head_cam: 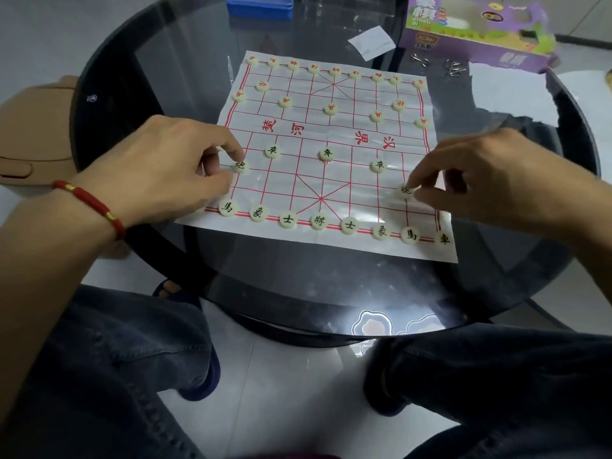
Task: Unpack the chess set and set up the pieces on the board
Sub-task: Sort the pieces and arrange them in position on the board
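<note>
The left hand (159, 170) has its fingers (231, 149) pinched on a black cannon (240, 165) near the board's left edge. The right hand (490, 180) pinches the other cannon (406, 190) on the right side. Both discs touch the board (334, 180), a thin sheet lying on the glass desk (298, 286).

Red's side looks complete; black's back row and three soldiers (272, 150) are down.

The risk, as I judge it: the sheet is light and creased, so dragging either cannon could pull it across the glass and shift the rows already placed. A knuckle could also nudge the horse (227, 207) just below the left hand.
</note>
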`<act>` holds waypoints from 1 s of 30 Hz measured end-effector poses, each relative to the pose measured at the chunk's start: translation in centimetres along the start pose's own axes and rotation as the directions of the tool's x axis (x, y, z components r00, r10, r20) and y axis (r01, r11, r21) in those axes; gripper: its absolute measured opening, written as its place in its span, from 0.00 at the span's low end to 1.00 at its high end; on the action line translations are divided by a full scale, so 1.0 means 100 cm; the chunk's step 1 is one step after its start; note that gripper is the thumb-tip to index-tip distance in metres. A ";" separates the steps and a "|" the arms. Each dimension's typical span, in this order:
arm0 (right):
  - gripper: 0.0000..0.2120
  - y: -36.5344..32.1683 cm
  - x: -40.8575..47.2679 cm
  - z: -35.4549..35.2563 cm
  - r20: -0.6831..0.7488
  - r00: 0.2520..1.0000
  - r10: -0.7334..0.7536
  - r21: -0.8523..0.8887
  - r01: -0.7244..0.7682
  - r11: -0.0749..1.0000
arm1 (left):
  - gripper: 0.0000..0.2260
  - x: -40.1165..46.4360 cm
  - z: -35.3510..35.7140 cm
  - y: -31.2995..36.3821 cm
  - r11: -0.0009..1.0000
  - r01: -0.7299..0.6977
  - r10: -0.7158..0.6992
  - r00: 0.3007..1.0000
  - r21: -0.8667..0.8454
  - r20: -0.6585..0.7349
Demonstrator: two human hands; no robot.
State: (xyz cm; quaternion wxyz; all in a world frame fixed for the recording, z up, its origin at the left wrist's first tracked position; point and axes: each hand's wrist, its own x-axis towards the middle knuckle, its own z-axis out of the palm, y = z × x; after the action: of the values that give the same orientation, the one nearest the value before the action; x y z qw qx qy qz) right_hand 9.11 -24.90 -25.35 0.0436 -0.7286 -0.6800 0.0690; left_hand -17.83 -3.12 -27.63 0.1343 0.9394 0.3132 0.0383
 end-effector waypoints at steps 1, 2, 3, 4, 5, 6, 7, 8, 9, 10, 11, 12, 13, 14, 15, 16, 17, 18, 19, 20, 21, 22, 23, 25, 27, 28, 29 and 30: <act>0.15 0.004 0.000 0.000 -0.015 1.000 0.015 -0.008 -0.015 1.000 | 0.12 0.000 0.000 0.000 1.000 0.005 -0.005 1.000 0.003 -0.008; 0.15 0.006 0.000 0.002 -0.036 0.999 0.024 -0.010 -0.024 1.000 | 0.12 0.001 0.001 0.000 1.000 0.004 -0.004 1.000 0.005 -0.023; 0.15 0.006 0.002 0.003 -0.060 0.998 0.031 -0.004 -0.031 1.000 | 0.12 0.001 0.002 0.001 1.000 -0.004 0.005 0.999 0.009 -0.045; 0.15 0.005 0.005 0.006 -0.082 0.996 0.035 0.004 -0.034 0.999 | 0.13 0.002 0.003 0.003 1.000 -0.018 0.019 0.998 0.011 -0.065; 0.17 0.004 0.010 0.009 -0.103 0.994 0.033 0.004 -0.033 0.999 | 0.13 0.005 0.005 0.008 0.999 -0.038 0.039 0.996 0.010 -0.084; 0.18 0.002 0.016 0.012 -0.123 0.992 0.026 -0.008 -0.028 1.000 | 0.14 0.008 0.008 0.015 0.998 -0.064 0.064 0.993 0.004 -0.099; 0.18 0.001 0.022 0.013 -0.139 0.990 0.021 -0.027 -0.025 0.999 | 0.14 0.013 0.011 0.022 0.995 -0.095 0.094 0.990 -0.005 -0.109; 0.18 0.002 0.028 0.014 -0.158 0.987 0.020 -0.041 -0.027 0.999 | 0.14 0.019 0.014 0.031 0.992 -0.126 0.124 0.985 -0.014 -0.120; 0.16 0.004 0.034 0.013 -0.180 0.983 0.026 -0.049 -0.035 0.998 | 0.14 0.026 0.017 0.039 0.988 -0.155 0.151 0.979 -0.020 -0.137; 0.14 0.007 0.040 0.012 -0.207 0.978 0.036 -0.049 -0.047 0.998 | 0.14 0.033 0.020 0.047 0.984 -0.177 0.171 0.973 -0.025 -0.157; 0.12 0.011 0.043 0.010 -0.235 0.970 0.054 -0.041 -0.065 0.997 | 0.14 0.040 0.023 0.053 0.982 -0.188 0.180 0.968 -0.030 -0.174; 0.11 0.015 0.046 0.008 -0.262 0.962 0.074 -0.029 -0.084 0.996 | 0.14 0.047 0.025 0.058 0.981 -0.190 0.181 0.966 -0.035 -0.183; 0.10 0.020 0.048 0.007 -0.283 0.955 0.093 -0.017 -0.102 0.995 | 0.14 0.053 0.027 0.062 0.982 -0.186 0.177 0.968 -0.034 -0.175; 0.10 0.024 0.050 0.007 -0.292 0.950 0.110 -0.007 -0.117 0.993 | 0.15 0.059 0.028 0.065 0.983 -0.182 0.176 0.973 -0.025 -0.151; 0.10 0.028 0.050 0.008 -0.283 0.951 0.122 -0.002 -0.128 0.992 | 0.15 0.063 0.030 0.067 0.983 -0.181 0.178 0.977 -0.010 -0.117; 0.10 0.030 0.051 0.008 -0.258 0.958 0.127 -0.001 -0.132 0.991 | 0.16 0.066 0.031 0.069 0.983 -0.184 0.184 0.979 0.004 -0.083; 0.10 0.033 0.051 0.009 -0.227 0.966 0.126 -0.006 -0.131 0.991 | 0.17 0.069 0.031 0.071 0.982 -0.189 0.190 0.980 0.017 -0.057; 0.11 0.035 0.051 0.010 -0.203 0.972 0.122 -0.009 -0.126 0.992 | 0.17 0.071 0.032 0.073 0.981 -0.193 0.195 0.980 0.028 -0.040; 0.11 0.036 0.051 0.011 -0.190 0.974 0.122 -0.008 -0.126 0.992 | 0.17 0.073 0.032 0.073 0.979 -0.200 0.202 0.979 0.039 -0.029; 0.11 0.037 0.050 0.011 -0.186 0.975 0.123 -0.005 -0.126 0.992 | 0.18 0.074 0.033 0.074 0.977 -0.210 0.211 0.977 0.047 -0.020; 0.11 0.038 0.049 0.011 -0.186 0.975 0.125 -0.001 -0.127 0.992 | 0.17 0.076 0.034 0.074 0.974 -0.221 0.222 0.975 0.052 -0.008; 0.11 0.038 0.048 0.012 -0.185 0.975 0.126 0.002 -0.128 0.992 | 0.17 0.077 0.034 0.075 0.972 -0.230 0.230 0.973 0.053 0.004; 0.11 0.039 0.046 0.012 -0.183 0.975 0.127 0.004 -0.128 0.992 | 0.16 0.078 0.035 0.075 0.971 -0.236 0.235 0.972 0.049 0.011; 0.10 0.040 0.043 0.012 -0.178 0.976 0.125 0.009 -0.126 0.992 | 0.14 0.080 0.037 0.076 0.972 -0.232 0.232 0.973 0.026 -0.005; 0.11 0.041 0.041 0.012 -0.168 0.976 0.136 0.024 -0.133 0.991 | 0.12 0.081 0.038 0.076 0.975 -0.220 0.220 0.975 0.009 -0.034; 0.11 0.041 0.039 0.013 -0.163 0.976 0.143 0.032 -0.139 0.990 | 0.12 0.081 0.038 0.076 0.976 -0.217 0.217 0.975 0.006 -0.038; 0.11 0.042 0.038 0.013 -0.159 0.976 0.147 0.040 -0.142 0.989 | 0.13 0.081 0.039 0.075 0.976 -0.216 0.216 0.976 0.004 -0.040; 0.11 0.042 0.037 0.013 -0.155 0.977 0.149 0.044 -0.144 0.989 | 0.14 0.080 0.039 0.075 0.977 -0.215 0.215 0.976 0.002 -0.041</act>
State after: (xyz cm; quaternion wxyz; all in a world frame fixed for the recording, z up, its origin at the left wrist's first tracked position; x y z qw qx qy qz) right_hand 13.24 -21.52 -27.47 0.1043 -0.7790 -0.6178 0.0251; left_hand -6.46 -4.93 -29.42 0.1242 0.9666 0.2125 0.0721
